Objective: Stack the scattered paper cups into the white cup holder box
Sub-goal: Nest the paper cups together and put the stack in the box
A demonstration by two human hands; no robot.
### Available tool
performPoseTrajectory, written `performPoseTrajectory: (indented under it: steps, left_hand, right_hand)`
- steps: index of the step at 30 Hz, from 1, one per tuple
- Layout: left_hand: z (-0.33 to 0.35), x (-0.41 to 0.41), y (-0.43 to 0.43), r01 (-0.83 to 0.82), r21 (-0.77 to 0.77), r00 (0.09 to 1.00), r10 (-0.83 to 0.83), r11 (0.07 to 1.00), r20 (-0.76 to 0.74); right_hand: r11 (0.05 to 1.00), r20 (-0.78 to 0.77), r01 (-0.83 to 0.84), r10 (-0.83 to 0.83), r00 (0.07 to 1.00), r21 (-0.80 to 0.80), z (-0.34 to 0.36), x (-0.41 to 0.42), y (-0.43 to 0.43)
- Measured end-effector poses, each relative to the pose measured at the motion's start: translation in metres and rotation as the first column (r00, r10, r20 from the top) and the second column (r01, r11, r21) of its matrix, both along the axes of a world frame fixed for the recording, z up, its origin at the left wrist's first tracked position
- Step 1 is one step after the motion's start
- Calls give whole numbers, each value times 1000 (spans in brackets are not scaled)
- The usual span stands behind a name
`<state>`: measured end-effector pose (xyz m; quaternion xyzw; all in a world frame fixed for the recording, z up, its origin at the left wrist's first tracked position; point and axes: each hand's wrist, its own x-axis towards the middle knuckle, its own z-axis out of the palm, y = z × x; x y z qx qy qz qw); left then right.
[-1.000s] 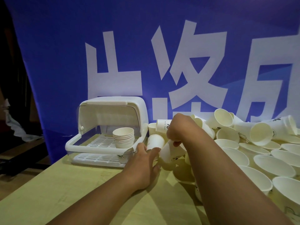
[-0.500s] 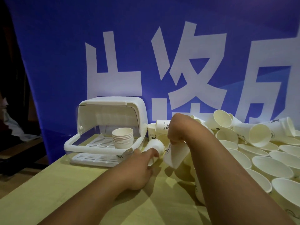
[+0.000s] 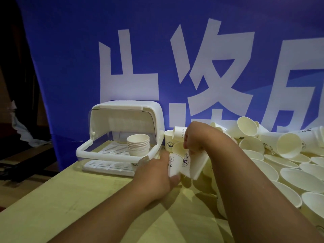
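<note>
The white cup holder box (image 3: 112,156) stands open at the table's back left, its lid raised, with a short stack of nested cups (image 3: 138,143) on its slatted tray. Just right of the box, my left hand (image 3: 156,176) grips a paper cup (image 3: 173,163) lying on its side. My right hand (image 3: 194,137) pinches the rim of a second cup (image 3: 196,163), which hangs tilted and touches the first. Many loose paper cups (image 3: 287,165) lie piled to the right.
A blue banner with large white characters (image 3: 157,67) hangs right behind the table. The yellow-green tabletop (image 3: 78,204) ends at a left edge, beyond which lies a dark floor. Two upright cups (image 3: 169,141) stand beside the box.
My left hand has closed on its cup and turned it sideways. My right hand has lifted its cup from the pile and swung it against the left one.
</note>
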<state>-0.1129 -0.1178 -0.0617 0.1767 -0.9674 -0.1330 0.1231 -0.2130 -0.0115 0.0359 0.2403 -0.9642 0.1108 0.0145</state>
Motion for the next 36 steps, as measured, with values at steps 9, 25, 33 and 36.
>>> performPoseTrajectory:
  steps: [9, 25, 33, 36]
  left_hand:
    - [32, 23, -29, 13, 244, 946, 67, 970, -318]
    - [23, 2, -96, 280, 436, 611, 191, 855, -768]
    - [14, -11, -106, 248, 471, 697, 182, 846, -694]
    - [13, -11, -107, 205, 459, 754, 160, 865, -637]
  right_hand:
    - [988, -48, -2, -6, 999, -152, 10, 3, 6]
    - [712, -267, -249, 89, 960, -656, -2, 26, -33]
    - [641, -381, -333, 68, 922, -692, -6, 24, -40]
    - [630, -387, -349, 81, 918, -694, -7, 25, -41]
